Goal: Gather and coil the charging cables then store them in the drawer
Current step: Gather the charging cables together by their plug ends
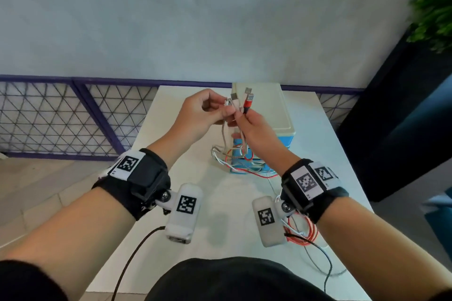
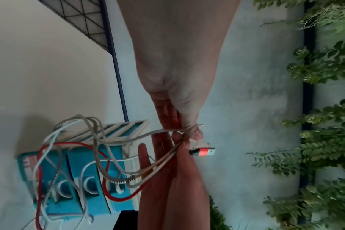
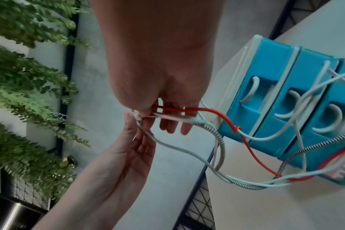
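Cable ends gathered in my hands above the drawer unit; coiling and stowing not yet done.

I have my right hand [image 1: 254,134] closed round the plug ends of the charging cables [image 1: 241,154], raised just in front of the drawer unit [image 1: 281,124], with the red-collared plug [image 1: 249,100] and two pale ones sticking up. My left hand [image 1: 195,117] pinches one white plug beside them, thumb against fingertip, other fingers loosely curled. The rest of the cables hang down in loose, tangled loops across the blue drawer fronts [image 3: 286,96] onto the table [image 1: 151,154] before the unit. All three drawers look closed. By my reckoning gathering is nearly finished; coiling, opening a drawer and storing remain.
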The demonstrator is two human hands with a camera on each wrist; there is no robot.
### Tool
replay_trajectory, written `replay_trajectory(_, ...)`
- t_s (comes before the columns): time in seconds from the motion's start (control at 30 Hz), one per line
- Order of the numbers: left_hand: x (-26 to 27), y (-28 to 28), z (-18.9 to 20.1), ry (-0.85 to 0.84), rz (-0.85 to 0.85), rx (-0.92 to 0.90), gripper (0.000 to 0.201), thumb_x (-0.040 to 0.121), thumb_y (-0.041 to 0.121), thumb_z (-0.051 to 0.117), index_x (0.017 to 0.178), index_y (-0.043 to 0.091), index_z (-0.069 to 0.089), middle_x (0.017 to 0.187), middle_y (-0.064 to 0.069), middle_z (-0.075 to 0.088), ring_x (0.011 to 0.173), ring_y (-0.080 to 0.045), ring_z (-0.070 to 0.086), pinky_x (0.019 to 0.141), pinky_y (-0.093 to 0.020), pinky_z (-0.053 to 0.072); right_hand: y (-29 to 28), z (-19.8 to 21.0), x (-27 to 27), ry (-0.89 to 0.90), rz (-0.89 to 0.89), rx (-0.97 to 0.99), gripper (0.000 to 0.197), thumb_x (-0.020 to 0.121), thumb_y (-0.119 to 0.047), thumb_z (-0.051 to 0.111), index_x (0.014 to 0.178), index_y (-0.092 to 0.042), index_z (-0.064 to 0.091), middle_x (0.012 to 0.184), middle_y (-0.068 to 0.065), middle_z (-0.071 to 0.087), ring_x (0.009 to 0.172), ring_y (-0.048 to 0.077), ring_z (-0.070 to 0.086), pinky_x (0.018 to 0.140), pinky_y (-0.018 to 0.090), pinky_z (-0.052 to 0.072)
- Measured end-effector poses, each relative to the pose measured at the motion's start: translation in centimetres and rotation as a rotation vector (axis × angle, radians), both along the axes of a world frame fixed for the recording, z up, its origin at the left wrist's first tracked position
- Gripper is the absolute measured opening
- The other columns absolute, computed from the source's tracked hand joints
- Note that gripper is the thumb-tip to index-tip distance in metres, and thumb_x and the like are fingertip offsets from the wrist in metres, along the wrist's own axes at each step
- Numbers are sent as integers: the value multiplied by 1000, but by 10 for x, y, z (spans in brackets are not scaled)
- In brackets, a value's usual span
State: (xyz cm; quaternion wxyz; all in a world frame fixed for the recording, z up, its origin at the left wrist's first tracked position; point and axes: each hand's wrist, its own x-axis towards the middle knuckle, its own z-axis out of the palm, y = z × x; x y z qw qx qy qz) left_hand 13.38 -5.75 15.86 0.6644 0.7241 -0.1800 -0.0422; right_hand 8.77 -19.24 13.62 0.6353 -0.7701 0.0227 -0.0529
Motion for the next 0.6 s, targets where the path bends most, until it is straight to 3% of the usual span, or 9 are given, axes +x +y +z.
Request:
replay_trajectory(0.07,0,-7,2,26,29,-35,16,77,9,75,80,14,60,82,-16,60,77,-28,64,72,-34,60,0,1,1,-12,-25,-4,22,103,-29,37,91,-24,55,95,0,69,94,18,68,84,35,54)
replay_trajectory(0.13,0,-13,4,17,64,-30,18,75,14,78,78,15,60,79,-11,62,77,-25,63,78,-41,56,2,3,1,-37,-31,13,22,103,-29,34,97,-19,53,91,10,71,86,24,71,83,38,56)
replay_trajectory(0.2,1,-19,6,-33,83,3,21,74,18,79,78,16,59,76,-2,62,73,-12,60,75,-30,53,2,7,-1,-37,5,83,21,105,-24,29,96,-15,47,75,12,65,65,23,68,67,32,57)
replay_trajectory(0.3,3,-23,10,-118,77,76,24,78,26,75,91,18,58,85,8,62,71,5,56,68,-8,44,-1,16,-6,-36,52,166,22,106,-21,26,89,-13,39,65,7,44,46,10,48,50,25,44)
replay_trajectory(0.4,2,-25,16,-145,-42,90,44,86,33,66,125,33,44,112,2,60,97,-6,62,86,-18,50,-4,21,-6,-32,85,155,18,106,-16,25,93,-14,39,64,2,37,45,4,39,48,21,35)
replay_trajectory(0.47,-2,-28,21,-226,-94,152,52,89,34,61,134,42,37,116,7,59,94,-3,59,87,-14,45,-4,24,-6,-14,94,130,21,104,-12,25,92,-15,41,63,1,37,49,7,37,49,22,33)
replay_trajectory(0.53,-7,-34,25,-301,-102,230,51,89,35,60,136,41,39,114,13,57,94,5,55,85,-8,41,-5,27,-8,-14,114,74,26,102,-6,25,89,-18,45,63,1,40,53,9,37,50,22,35)
replay_trajectory(0.6,-8,-39,24,-311,-58,227,38,89,33,60,126,35,52,104,15,60,94,1,58,82,-18,46,-6,30,-11,-13,121,34,25,100,-3,28,92,-16,47,64,1,44,54,10,40,52,21,38)
